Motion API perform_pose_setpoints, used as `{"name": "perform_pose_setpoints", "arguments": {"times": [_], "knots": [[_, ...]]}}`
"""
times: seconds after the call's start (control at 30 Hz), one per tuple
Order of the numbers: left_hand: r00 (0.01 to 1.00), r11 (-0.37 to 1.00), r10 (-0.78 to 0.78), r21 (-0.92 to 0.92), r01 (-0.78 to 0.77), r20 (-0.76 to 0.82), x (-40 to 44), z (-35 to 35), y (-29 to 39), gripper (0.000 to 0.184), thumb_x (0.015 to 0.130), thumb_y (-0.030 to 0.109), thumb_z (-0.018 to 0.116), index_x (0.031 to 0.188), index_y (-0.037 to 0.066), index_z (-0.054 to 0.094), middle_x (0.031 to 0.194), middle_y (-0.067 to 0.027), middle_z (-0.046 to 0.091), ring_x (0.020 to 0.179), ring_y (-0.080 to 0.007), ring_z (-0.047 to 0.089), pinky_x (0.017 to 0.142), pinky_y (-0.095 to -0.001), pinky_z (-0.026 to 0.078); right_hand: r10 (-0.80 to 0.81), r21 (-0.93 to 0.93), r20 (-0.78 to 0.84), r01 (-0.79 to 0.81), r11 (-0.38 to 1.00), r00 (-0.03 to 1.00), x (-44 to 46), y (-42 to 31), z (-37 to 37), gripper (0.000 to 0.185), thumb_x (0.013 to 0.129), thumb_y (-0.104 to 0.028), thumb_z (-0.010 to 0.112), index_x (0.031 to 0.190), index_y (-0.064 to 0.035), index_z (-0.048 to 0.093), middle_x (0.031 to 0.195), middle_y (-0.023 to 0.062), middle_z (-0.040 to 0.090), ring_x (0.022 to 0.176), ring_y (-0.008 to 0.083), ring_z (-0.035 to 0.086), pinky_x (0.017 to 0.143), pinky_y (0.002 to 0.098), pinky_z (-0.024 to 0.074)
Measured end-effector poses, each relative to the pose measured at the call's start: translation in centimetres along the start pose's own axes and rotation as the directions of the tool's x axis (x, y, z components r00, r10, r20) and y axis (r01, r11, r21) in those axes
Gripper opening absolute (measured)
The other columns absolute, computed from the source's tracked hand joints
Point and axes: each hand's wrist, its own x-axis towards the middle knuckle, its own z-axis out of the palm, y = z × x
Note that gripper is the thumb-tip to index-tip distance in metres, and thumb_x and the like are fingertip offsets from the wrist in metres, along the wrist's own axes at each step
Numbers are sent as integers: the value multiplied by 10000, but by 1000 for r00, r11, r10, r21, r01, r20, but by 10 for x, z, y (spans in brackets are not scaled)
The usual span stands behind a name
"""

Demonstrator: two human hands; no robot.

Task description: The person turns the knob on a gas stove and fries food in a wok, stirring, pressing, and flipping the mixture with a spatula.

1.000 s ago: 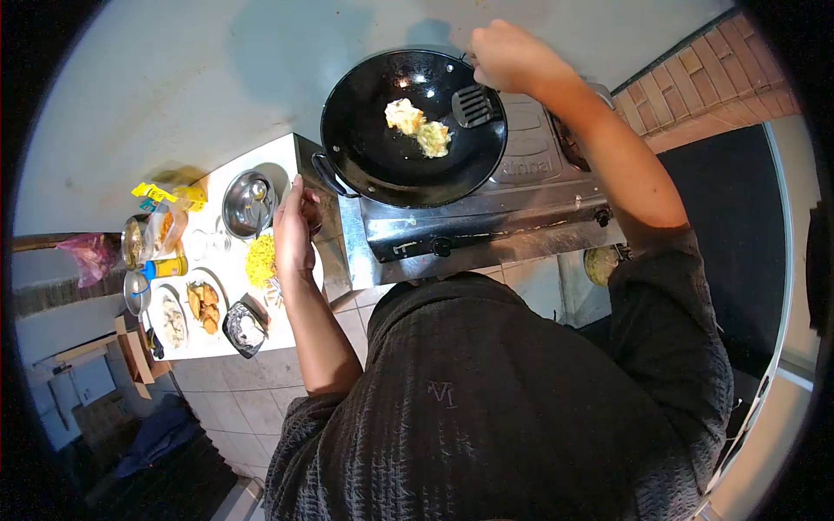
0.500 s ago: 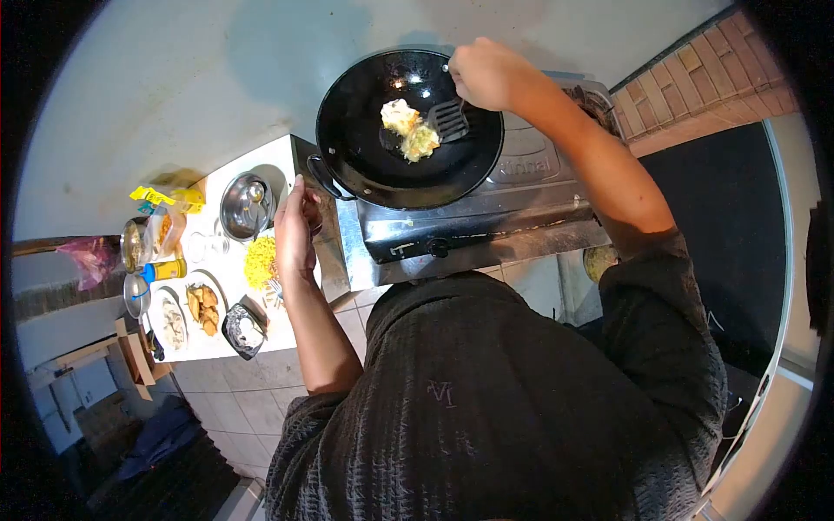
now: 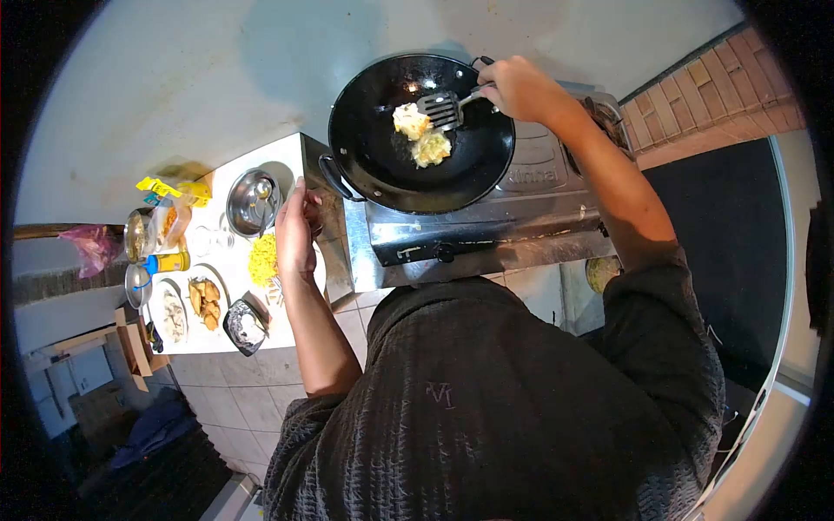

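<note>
My right hand (image 3: 519,89) is closed on the handle of a slotted spatula (image 3: 441,110). The spatula's dark head lies in a black wok (image 3: 382,178), against one of two fried pieces of what looks like egg. That whitish piece (image 3: 410,122) is farther back, and a yellower piece (image 3: 431,149) lies just in front of it. My left hand (image 3: 296,234) hovers left of the wok's loop handle (image 3: 334,178), apart from it, fingers partly extended and nothing visible in them. Beneath it, partly hidden, is a plate of yellow rice (image 3: 263,260).
The wok stands on a metal gas stove (image 3: 478,230). On the white table (image 3: 282,161) are a steel bowl (image 3: 253,204) with a spoon, a dish of browned fried pieces (image 3: 206,302), a white oval dish (image 3: 169,313), a dark bowl (image 3: 246,327) and a yellow jar (image 3: 168,263).
The spatula has shifted up and left, from beside the front piece to against the back piece. My right hand has turned and moved slightly right and down. My left hand stays nearly in place.
</note>
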Motion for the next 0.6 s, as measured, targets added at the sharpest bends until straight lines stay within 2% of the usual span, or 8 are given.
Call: {"name": "perform_pose_setpoints", "arguments": {"times": [0.13, 0.2, 0.33, 0.4, 0.5, 0.53, 0.6], "knots": [[1000, 1000, 6, -11, -6, 15, 1, -1, 2, 362, 889, 411, 541, 739, 82, 527, 536, 57, 372, 462, -62, 322, 455, -218, 218, -7, -68, -123, -1, 998, 992, -2, 5, -4, 187, 819, -156, 603, 931, -13, 650, 862, 198, 638, 863, 383, 566, 803, 430, 452], [1000, 1000, 10, -19, -10, -30, 0, 4, 2, 377, 910, 392, 516, 717, 68, 529, 517, 73, 311, 456, -50, 245, 451, -240, 164, -92, -135, -328, 50, 990, 940, -2, 8, -3, 159, 799, -160, 625, 875, -25, 663, 841, 201, 632, 869, 369, 599, 772, 457, 482], [1000, 1000, 7, -5, -8, -29, 0, 3, 1, 373, 908, 391, 519, 721, 69, 528, 516, 74, 307, 452, -50, 242, 448, -241, 164, -37, -169, -256, -7, 986, 966, 3, 2, -10, 157, 796, -158, 628, 877, -27, 654, 843, 197, 627, 879, 373, 595, 777, 450, 484], [1000, 1000, -18, -12, 18, 13, 2, -3, -1, 359, 891, 406, 540, 733, 84, 525, 534, 54, 358, 467, -70, 318, 460, -219, 227, 26, -121, -235, -56, 991, 972, -3, -5, -19, 151, 789, -171, 637, 837, -28, 640, 825, 198, 624, 852, 379, 599, 771, 452, 489], [1000, 1000, -14, -19, 14, -5, 4, -6, -5, 357, 889, 404, 541, 738, 81, 529, 537, 51, 364, 471, -71, 325, 464, -219, 233, 93, -144, -144, -114, 983, 985, -13, -18, -40, 160, 819, -148, 595, 880, -12, 650, 826, 196, 629, 832, 381, 582, 755, 448, 466], [1000, 1000, -16, -18, 15, -5, 4, -6, -5, 357, 889, 404, 541, 738, 81, 529, 537, 51, 364, 471, -71, 325, 464, -219, 233, 94, -143, -144, -115, 983, 985, -15, -17, -37, 160, 819, -148, 595, 880, -12, 650, 826, 196, 629, 832, 381, 582, 755, 448, 466], [1000, 1000, 3, -15, -3, 0, 4, -5, -7, 354, 889, 401, 544, 743, 79, 534, 544, 51, 371, 475, -71, 332, 465, -221, 237, 43, -131, -289, -84, 988, 956, -20, -14, -24, 159, 807, -148, 601, 834, 3, 644, 772, 211, 618, 775, 389, 590, 715, 460, 471]]}}
